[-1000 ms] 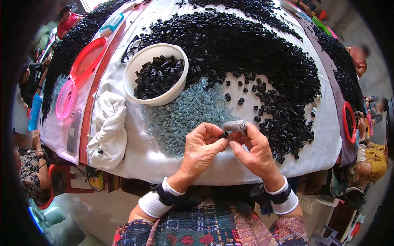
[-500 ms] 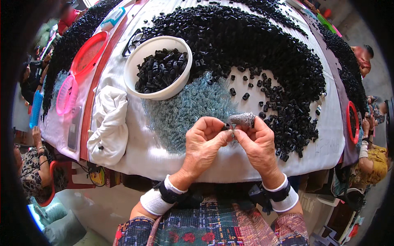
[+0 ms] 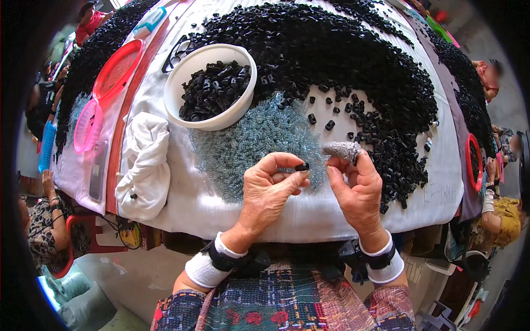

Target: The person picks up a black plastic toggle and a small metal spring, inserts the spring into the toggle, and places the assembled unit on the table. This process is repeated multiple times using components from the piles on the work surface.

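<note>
head view: the left hand [image 3: 270, 182] pinches a small black piece [image 3: 302, 166] between thumb and fingertips, which cover part of it, so its full shape is hard to make out. the piece shows against the right part of the springs [image 3: 248, 146], a tangle too fine to tell coil from coil. just beside, apart from the left, the right hand [image 3: 359, 185] has its fingers bent and thumb raised; i cannot tell whether they grip anything. a grey wrap [image 3: 342, 150] hides one fingertip. the bowl [image 3: 226, 115] holds more black parts, its contents hiding its floor. behind it, the black heap [image 3: 331, 60] blurs into one dark mass. glasses [image 3: 175, 54] lie near the bowl. people at both sides are partly cut off by the dark rim.
</note>
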Available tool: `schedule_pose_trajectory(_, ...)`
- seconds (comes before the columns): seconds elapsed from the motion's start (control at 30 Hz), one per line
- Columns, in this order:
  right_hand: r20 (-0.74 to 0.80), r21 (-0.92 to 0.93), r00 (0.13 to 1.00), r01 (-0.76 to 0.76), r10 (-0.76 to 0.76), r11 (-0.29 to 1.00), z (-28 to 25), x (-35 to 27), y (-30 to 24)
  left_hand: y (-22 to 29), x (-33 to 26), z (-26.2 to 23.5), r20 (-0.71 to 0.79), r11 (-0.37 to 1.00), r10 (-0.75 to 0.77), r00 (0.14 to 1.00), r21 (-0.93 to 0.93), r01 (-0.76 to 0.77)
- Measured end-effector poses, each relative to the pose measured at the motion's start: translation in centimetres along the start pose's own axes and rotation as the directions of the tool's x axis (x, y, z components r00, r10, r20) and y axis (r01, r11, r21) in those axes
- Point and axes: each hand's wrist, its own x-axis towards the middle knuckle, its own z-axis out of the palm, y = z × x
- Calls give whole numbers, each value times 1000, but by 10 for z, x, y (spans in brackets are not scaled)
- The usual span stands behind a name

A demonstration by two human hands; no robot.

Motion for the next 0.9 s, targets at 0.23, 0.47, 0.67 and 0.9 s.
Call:
schedule_pose_trajectory(0.23, 180, -218, 970, 204, -166, 955, -3, 8, -16, -3, -4, 1, 60, 989, 78, 995, 121, -85)
schedule_pose_trajectory(0.47, 187, -266, 956, 272, -227, 925, 1, 6, -12, -3, -6, 0, 78, 986, 49, 996, 155, -60)
schedule_pose_trajectory(0.67, 176, -225, 967, 221, -183, 949, 5, 0, -12, -3, -5, -11, 128, 994, -107, 986, 9, 107)
schedule_pose_trajectory(0.9, 204, -317, 942, 320, -265, 893, 8, -1, -10, -4, -5, -11, 129, 995, -104, 986, 4, 104)
